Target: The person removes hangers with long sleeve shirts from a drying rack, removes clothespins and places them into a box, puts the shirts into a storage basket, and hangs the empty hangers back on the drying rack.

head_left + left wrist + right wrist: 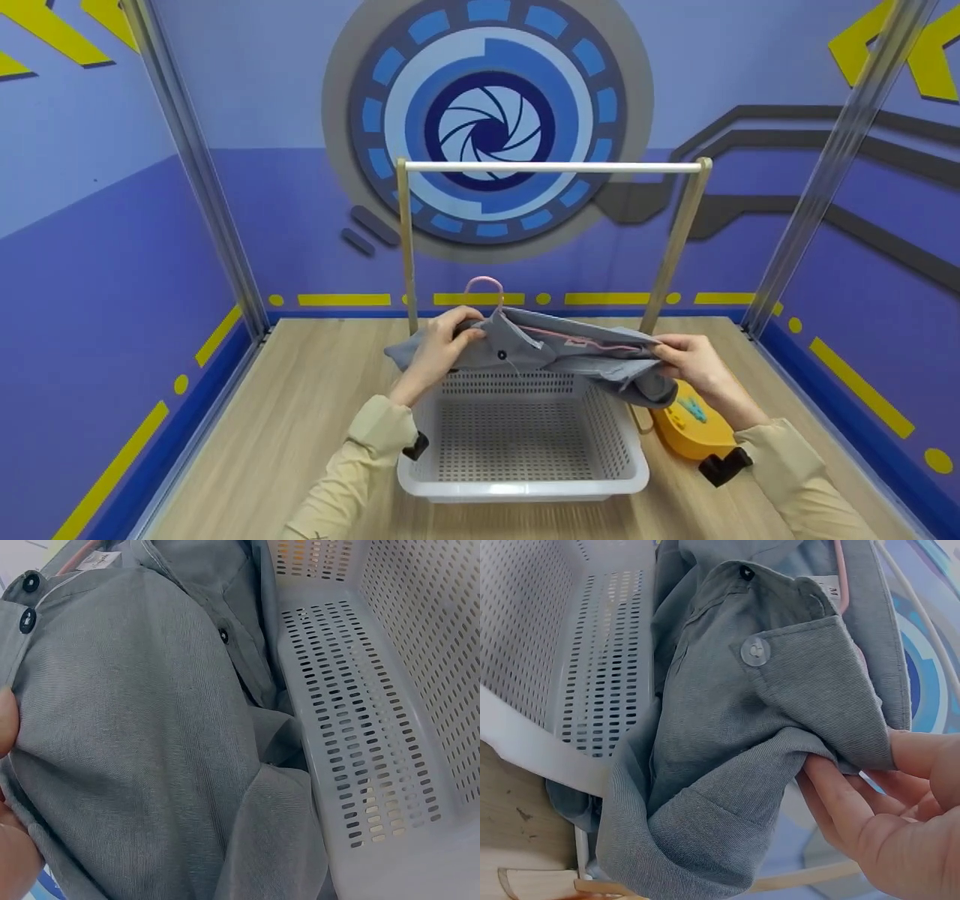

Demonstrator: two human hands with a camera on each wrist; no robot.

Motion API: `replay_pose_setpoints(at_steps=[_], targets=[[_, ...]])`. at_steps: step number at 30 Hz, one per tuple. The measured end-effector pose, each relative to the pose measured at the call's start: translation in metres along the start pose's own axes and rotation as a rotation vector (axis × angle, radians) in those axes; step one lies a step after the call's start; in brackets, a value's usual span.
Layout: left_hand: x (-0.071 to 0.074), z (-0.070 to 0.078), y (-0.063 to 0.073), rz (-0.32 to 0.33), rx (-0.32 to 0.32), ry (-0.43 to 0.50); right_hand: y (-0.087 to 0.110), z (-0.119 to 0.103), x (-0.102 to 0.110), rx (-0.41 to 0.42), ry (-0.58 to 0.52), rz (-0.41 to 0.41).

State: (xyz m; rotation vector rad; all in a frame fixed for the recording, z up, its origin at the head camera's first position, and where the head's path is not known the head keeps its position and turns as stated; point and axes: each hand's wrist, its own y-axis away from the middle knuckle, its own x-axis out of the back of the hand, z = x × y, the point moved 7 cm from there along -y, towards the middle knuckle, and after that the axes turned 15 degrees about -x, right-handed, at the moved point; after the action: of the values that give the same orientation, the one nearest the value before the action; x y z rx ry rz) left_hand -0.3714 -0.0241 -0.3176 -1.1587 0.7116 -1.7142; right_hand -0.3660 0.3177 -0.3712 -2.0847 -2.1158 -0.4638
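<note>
Frame ctr: L hand [441, 346] & R hand [696, 364] — 2 grips pinching gray shirt [521, 355] around pink hanger [484, 279]; best seat it evenly, w/o snagging white basket [525, 489] below.

The grey shirt [135, 735] I hold is matt, finely textured woven cloth, with a glossy, translucent plastic-looking button [755, 651]. Its pink hanger [841, 574] looks smooth. My beige sleeves [330, 480] are matt cloth. The white basket [525, 489] is smooth, perforated plastic. The tabletop [300, 397] shows smooth wood grain; the corner post [193, 157] is shiny metal.
</note>
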Motion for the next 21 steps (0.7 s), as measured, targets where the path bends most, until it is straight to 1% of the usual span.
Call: replay_pose_setpoints(at_steps=[1,5,8,11,15,17,21], targets=[[0.001,0.0,0.0,0.003,0.006,-0.006,0.0,0.0,0.0,-0.003,-0.001,-0.007],[0.0,-0.021,0.006,0.02,0.005,-0.05,-0.001,0.001,-0.002,-0.013,-0.009,-0.039],[-0.001,-0.035,0.012,0.022,-0.012,-0.067,-0.001,0.001,-0.003,-0.015,-0.028,-0.07],[0.0,-0.035,0.011,0.016,-0.023,-0.079,-0.002,0.001,-0.004,-0.018,-0.083,-0.107],[0.001,-0.035,0.011,0.027,-0.049,-0.092,-0.003,0.0,-0.005,-0.028,-0.209,-0.157],[0.001,-0.037,0.013,0.033,-0.042,-0.093,-0.003,-0.001,-0.005,-0.027,-0.25,-0.167],[0.003,-0.039,0.016,0.04,-0.004,-0.105,-0.004,-0.002,-0.006,-0.033,-0.26,-0.158]])
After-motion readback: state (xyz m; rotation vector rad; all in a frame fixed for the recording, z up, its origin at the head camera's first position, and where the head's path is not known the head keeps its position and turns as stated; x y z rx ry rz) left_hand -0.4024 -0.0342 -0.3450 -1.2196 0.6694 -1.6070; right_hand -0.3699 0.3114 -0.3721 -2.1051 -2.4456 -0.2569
